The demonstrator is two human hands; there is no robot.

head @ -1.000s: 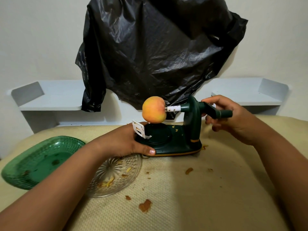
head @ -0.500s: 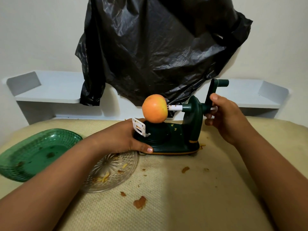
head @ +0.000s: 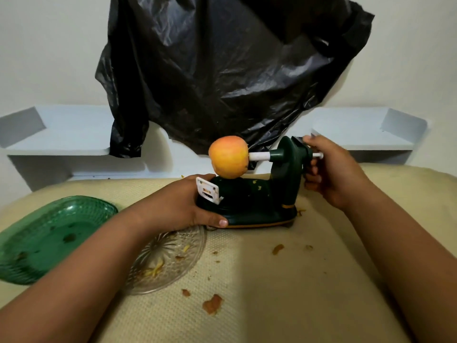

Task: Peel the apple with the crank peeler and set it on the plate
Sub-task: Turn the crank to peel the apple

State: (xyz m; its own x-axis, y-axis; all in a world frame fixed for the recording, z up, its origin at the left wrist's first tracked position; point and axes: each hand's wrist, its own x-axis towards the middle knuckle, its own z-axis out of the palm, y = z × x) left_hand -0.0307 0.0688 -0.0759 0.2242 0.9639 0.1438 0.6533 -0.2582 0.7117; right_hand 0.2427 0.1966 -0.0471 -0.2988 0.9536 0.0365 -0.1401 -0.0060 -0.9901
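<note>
A yellow-orange apple, its skin still on, is spiked on the white shaft of a dark green crank peeler standing mid-table. The peeler's white blade arm sits just below and left of the apple, apart from it. My left hand grips the left end of the peeler's base. My right hand is closed around the crank handle behind the peeler's upright post. A clear glass plate with peel scraps lies in front of the peeler, partly under my left forearm.
A green glass dish sits at the left table edge. Bits of peel are scattered on the beige cloth in front. A black plastic bag hangs on the wall behind, above white shelves.
My right hand has turned the crank: the handle went from pointing right, to pointing up, to now sitting close behind the post. The apple has rotated with it. The left hand stays on the base.
</note>
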